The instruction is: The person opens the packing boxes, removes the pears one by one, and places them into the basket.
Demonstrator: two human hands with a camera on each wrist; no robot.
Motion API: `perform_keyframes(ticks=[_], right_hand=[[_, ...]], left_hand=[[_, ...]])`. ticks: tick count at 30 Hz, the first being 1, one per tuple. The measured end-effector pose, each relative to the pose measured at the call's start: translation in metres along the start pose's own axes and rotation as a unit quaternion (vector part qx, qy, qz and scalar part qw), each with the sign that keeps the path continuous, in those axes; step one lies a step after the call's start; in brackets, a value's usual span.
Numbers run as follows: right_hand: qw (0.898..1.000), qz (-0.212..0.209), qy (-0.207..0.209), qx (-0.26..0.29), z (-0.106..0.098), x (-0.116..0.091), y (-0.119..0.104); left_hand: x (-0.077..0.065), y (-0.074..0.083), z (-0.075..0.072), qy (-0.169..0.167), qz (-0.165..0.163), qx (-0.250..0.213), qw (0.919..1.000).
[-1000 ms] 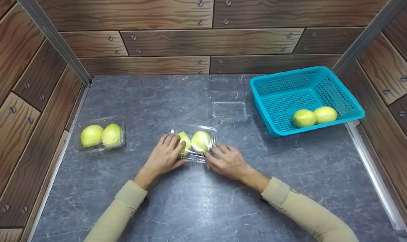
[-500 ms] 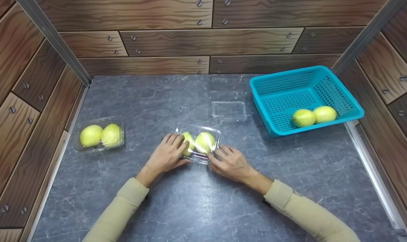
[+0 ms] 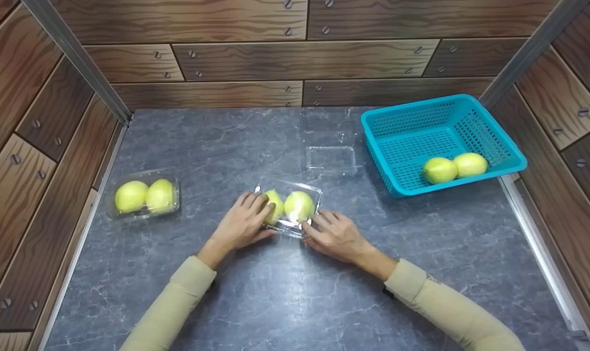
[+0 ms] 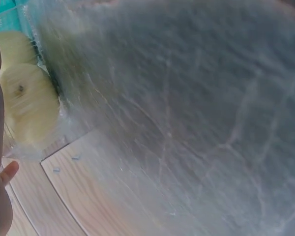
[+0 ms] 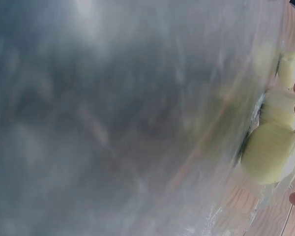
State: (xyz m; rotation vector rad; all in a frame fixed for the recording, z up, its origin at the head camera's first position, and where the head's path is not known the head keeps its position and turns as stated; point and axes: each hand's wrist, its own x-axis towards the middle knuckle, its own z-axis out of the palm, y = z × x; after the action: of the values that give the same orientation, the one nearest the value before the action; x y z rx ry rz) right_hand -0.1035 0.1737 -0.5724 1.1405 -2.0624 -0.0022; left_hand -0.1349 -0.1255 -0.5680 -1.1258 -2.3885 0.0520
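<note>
A clear plastic clamshell box (image 3: 295,229) with two yellow-green lemons (image 3: 298,206) inside stands mid-table, its lid over the fruit. My left hand (image 3: 241,220) grips its left side, fingers over the top and thumb at the front edge; it partly covers the left lemon. At the front right corner, my right hand (image 3: 337,237) pinches the rim between fingers and thumb. The left wrist view shows a lemon (image 4: 29,98) through the plastic beside the left thumb. In the right wrist view, a lemon (image 5: 269,152) lies close to the right fingertips.
Another clamshell with two lemons (image 3: 131,196) stands at the left. Behind the hands lies an opened clear clamshell (image 3: 331,158). A turquoise perforated basket (image 3: 394,146) at the back right holds two lemons (image 3: 470,165). Wood-patterned walls (image 3: 241,61) enclose the grey marbled table (image 3: 217,141).
The clamshell and both hands have shifted slightly to the right. Both hands keep hold of the box.
</note>
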Motion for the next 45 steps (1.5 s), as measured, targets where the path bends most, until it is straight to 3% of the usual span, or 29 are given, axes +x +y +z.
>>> perform_keyframes(ticks=[8, 13, 16, 22, 29, 32, 35, 39, 45], right_hand=[[0.999, -0.027, -0.016, 0.025, -0.002, -0.003, 0.013], [0.998, -0.036, -0.025, 0.037, -0.005, -0.006, 0.025], [0.998, -0.039, -0.025, 0.045, -0.007, -0.008, 0.031], [0.997, -0.041, -0.021, 0.056, -0.008, -0.009, 0.041], [0.997, -0.049, -0.022, 0.058, -0.006, -0.006, 0.050], [0.996, -0.057, -0.025, 0.070, -0.002, -0.007, 0.054], [0.994, -0.067, -0.029, 0.078, 0.002, -0.008, 0.056], [0.993, -0.076, -0.027, 0.083, 0.006, -0.009, 0.058], [0.993, -0.070, -0.022, 0.098, 0.010, -0.008, 0.061]], left_hand=[[-0.006, 0.012, -0.005, 0.012, -0.040, -0.001, 0.9991], [-0.010, 0.021, -0.008, 0.029, -0.111, -0.057, 0.9917], [-0.012, 0.027, -0.010, 0.045, -0.165, -0.112, 0.9790], [-0.015, 0.038, -0.013, 0.059, -0.262, -0.195, 0.9432], [-0.018, 0.049, -0.012, 0.105, -0.330, -0.261, 0.9010], [-0.018, 0.053, -0.012, 0.120, -0.364, -0.291, 0.8766], [-0.019, 0.057, -0.012, 0.125, -0.408, -0.328, 0.8430], [-0.020, 0.064, -0.013, 0.121, -0.465, -0.386, 0.7876], [-0.017, 0.073, -0.014, 0.119, -0.541, -0.460, 0.6939]])
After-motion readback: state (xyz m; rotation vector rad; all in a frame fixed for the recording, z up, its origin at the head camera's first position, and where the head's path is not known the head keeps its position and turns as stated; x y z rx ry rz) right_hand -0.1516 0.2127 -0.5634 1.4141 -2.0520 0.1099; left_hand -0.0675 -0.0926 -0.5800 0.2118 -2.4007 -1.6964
